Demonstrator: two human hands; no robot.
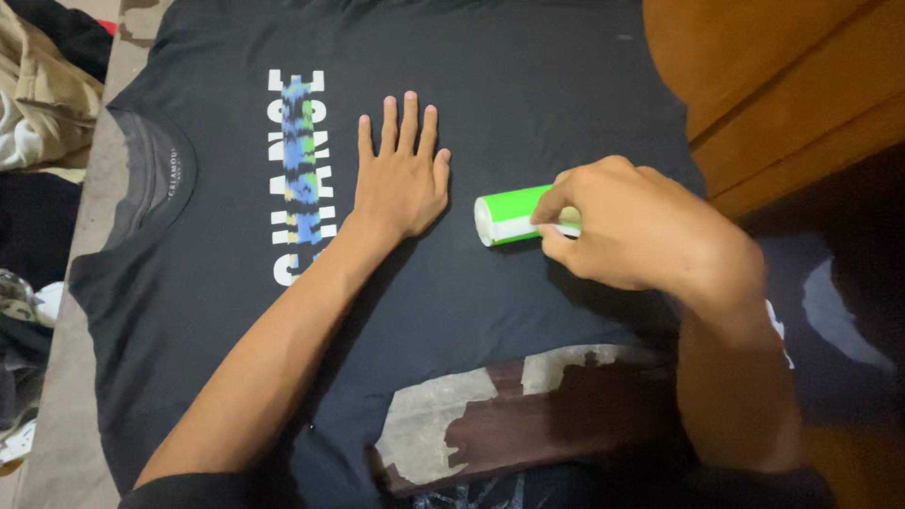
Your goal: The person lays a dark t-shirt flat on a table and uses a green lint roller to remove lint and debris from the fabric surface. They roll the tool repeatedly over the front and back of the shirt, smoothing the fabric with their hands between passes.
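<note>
A black T-shirt (528, 104) with white lettering and a blue-green stripe on its chest lies spread flat, collar to the left. My left hand (401, 174) rests palm down on the shirt, fingers together and stretched out, just right of the print. My right hand (641, 226) grips a green lint roller (509, 215) with a white band; the roller lies on the shirt between the two hands, its end facing left.
A worn brown surface with peeled patches (471, 424) shows under the shirt's lower edge. Orange-brown wooden furniture (782, 85) stands at the upper right. Piled clothes (42, 94) lie at the left edge, with more clutter below them.
</note>
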